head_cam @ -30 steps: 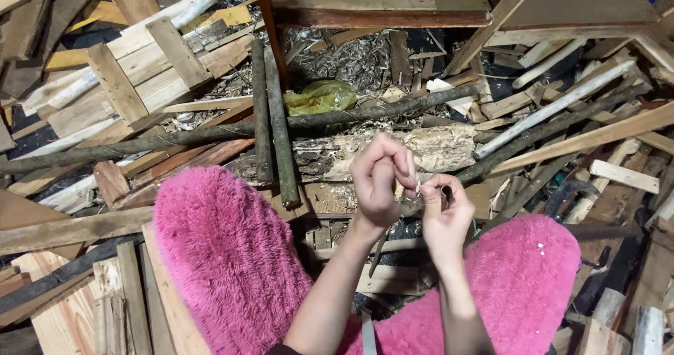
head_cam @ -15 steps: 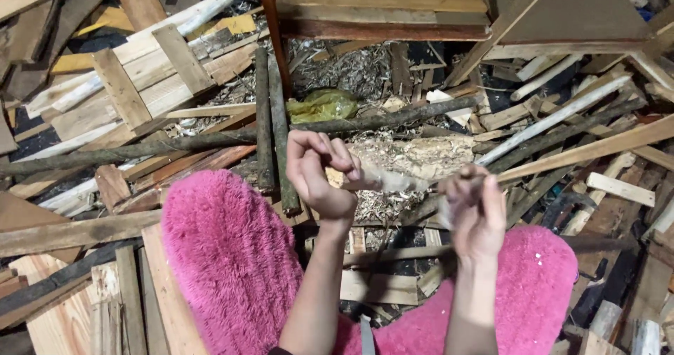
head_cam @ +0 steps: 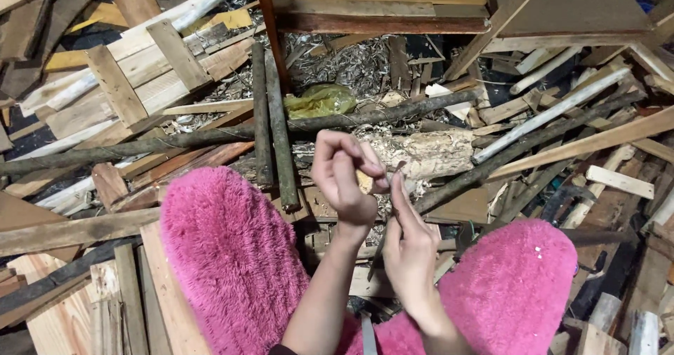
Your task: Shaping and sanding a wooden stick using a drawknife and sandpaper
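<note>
Kneeling over scrap timber (head_cam: 126, 81) — left hand (head_cam: 345, 178) pinching a pale chip (head_cam: 365, 181), right hand (head_cam: 409, 251) fingers pressed together, pink fleece knees (head_cam: 232, 257).

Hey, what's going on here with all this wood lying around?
A person sits over a heap of scrap wood, knees covered in fluffy pink fabric. The left hand is curled, pinching a small pale piece whose nature is hard to tell. The right hand reaches its fingers up to it, apparently gripping a thin dark stick. Beyond the hands lie a pale rotted log, long dark branches, nailed wooden planks and a crumpled yellow-green plastic bag.
</note>
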